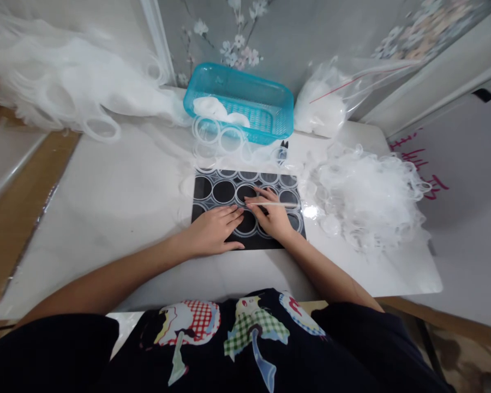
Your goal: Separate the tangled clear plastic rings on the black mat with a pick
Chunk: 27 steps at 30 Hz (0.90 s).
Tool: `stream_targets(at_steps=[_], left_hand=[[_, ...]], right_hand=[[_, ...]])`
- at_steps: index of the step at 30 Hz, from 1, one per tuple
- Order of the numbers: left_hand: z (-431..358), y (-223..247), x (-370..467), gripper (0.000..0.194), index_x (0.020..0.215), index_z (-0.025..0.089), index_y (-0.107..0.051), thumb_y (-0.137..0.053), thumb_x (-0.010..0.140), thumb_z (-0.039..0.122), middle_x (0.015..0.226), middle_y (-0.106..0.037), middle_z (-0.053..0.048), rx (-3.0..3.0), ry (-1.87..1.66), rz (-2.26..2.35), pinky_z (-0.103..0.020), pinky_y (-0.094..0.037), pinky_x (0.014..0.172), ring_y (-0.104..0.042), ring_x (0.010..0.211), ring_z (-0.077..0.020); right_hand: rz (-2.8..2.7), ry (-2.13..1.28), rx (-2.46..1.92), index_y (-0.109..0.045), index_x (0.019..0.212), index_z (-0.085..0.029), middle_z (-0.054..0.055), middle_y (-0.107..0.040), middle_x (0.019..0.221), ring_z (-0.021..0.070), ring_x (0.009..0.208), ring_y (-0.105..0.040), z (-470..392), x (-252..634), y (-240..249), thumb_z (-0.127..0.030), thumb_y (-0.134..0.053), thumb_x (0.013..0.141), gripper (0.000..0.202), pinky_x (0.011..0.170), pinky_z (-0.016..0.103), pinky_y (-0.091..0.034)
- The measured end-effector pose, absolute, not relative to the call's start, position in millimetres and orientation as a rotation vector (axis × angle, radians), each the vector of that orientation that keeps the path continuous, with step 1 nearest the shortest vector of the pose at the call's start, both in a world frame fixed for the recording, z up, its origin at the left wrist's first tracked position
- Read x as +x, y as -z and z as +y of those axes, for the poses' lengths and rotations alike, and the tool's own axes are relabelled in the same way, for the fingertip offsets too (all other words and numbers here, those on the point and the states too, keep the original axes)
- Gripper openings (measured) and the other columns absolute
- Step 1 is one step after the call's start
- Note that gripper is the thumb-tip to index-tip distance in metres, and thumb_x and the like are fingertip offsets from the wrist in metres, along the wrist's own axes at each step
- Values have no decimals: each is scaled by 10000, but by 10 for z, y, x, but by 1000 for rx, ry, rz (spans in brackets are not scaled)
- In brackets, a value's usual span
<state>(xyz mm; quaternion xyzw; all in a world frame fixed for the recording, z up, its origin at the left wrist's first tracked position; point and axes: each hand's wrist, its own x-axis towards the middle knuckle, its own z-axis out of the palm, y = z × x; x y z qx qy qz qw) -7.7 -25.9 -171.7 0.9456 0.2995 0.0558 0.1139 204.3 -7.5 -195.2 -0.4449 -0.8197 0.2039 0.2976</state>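
Observation:
A translucent plastic sheet point(223, 191) patterned with rows of rings lies over a black mat point(253, 243) on the table in front of me. My left hand point(216, 232) rests flat on the sheet's lower left part, fingers stretched out. A thin whitish stick point(286, 204) sits in my right hand point(273, 215), between thumb and fingers, its tip close to the ring near the middle. Both hands' fingertips nearly meet there. What the stick's tip touches is too small to tell.
Behind the mat stands a blue plastic basket point(272, 87) with white pieces inside. More ring sheets point(216, 136) hang over its front. A heap of clear ring scraps point(372, 196) lies right, a filled plastic bag point(321, 106) behind, and a large ring-sheet pile point(73, 76) at left.

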Motion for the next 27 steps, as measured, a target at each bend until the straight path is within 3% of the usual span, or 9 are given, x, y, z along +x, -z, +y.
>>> stream_targets(at_steps=[4,8,11,14,27], left_hand=[[-276,1696,-89,806,1325,3,-532,-576,838,643,1398,-512,-239,2749,-156,877,-431,-334,1129,-463,1331,-340],[-248,1630,-79,807,1245,15,-602,-563,814,695,1338,-575,-226,2804,-162,884,-430,-400,1073,-546,1248,-336],[-191,1598,-2,652,1143,70,-669,-498,888,645,1215,-676,-164,2814,-311,842,-406,-477,982,-639,1106,-289],[-145,1638,117,536,1116,79,-677,-466,950,543,1232,-668,-154,2884,-484,771,-417,-493,962,-630,1116,-291],[-53,1794,246,519,1201,85,-634,-439,973,509,1277,-643,-151,2907,-349,735,-424,-449,1055,-561,1244,-294]], right_hand=[[-2316,-318,-1112,-698,1016,-236,60,-739,1104,266,1197,-598,147,2183,1874,-218,-508,942,205,1118,529,-311],[-1652,-87,-1390,-683,990,-194,96,-716,1049,251,1119,-628,459,2462,1714,-270,-340,998,352,1013,508,-425],[-1697,-306,-1351,-699,895,-206,73,-732,967,248,1005,-673,333,2526,1750,-321,-469,951,263,931,438,-505],[-1765,-553,-1324,-723,876,-234,38,-752,945,243,1057,-665,68,2473,1870,-322,-523,933,226,985,407,-490],[-1754,-734,-1306,-742,861,-247,40,-770,923,271,1123,-636,-91,2447,1914,-345,-565,916,210,1055,489,-426]])
